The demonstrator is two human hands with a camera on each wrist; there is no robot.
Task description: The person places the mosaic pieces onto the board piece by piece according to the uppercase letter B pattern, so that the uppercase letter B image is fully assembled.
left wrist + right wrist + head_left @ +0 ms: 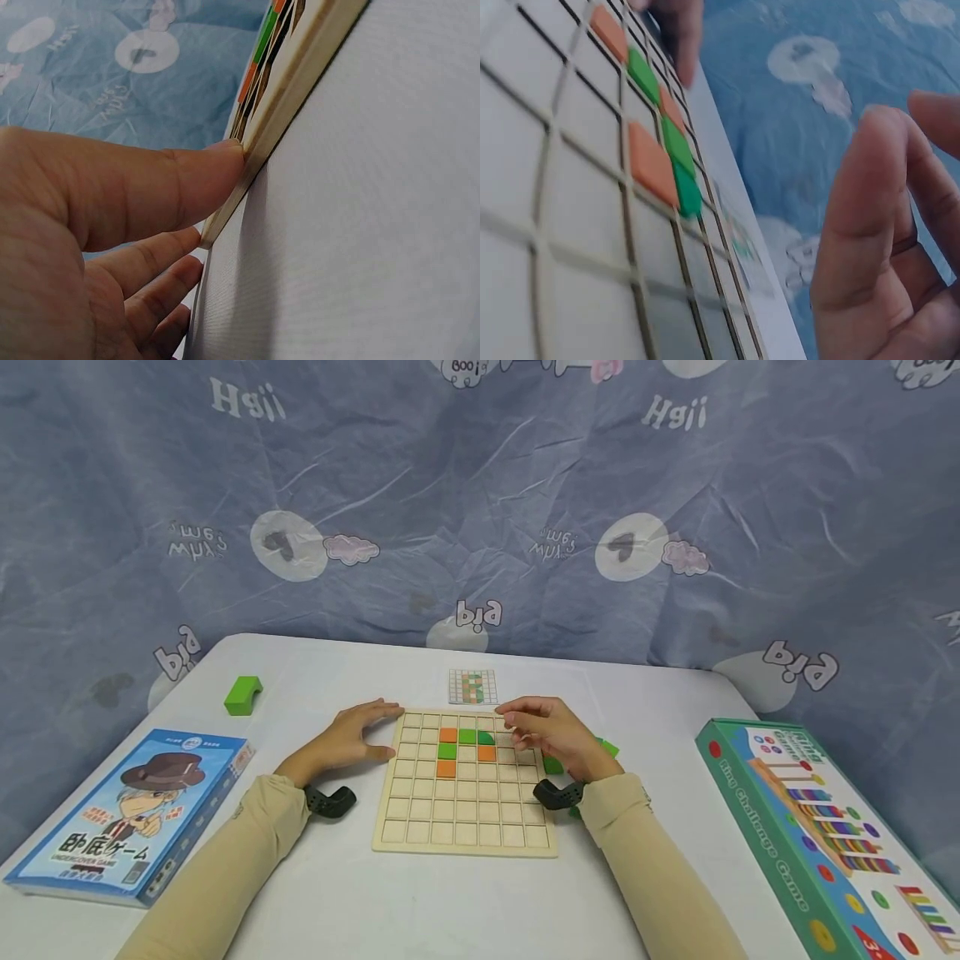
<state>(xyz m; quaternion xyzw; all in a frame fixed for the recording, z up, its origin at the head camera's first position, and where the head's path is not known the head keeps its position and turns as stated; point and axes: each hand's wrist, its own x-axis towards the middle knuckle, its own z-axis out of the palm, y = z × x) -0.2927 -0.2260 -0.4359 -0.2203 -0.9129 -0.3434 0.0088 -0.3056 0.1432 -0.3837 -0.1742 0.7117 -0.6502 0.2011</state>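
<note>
left hand point(341, 742) touched wooden grid board point(465, 833) — grip wide; right hand point(557, 735) hovered near its far-right corner — grip narrow.

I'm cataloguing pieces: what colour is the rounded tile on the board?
The rounded tile is deep green, clearest in the right wrist view.

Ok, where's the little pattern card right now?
In the head view, the pattern card lies at centre on the table, just past the far edge of the wooden board, left of the right hand.
</note>
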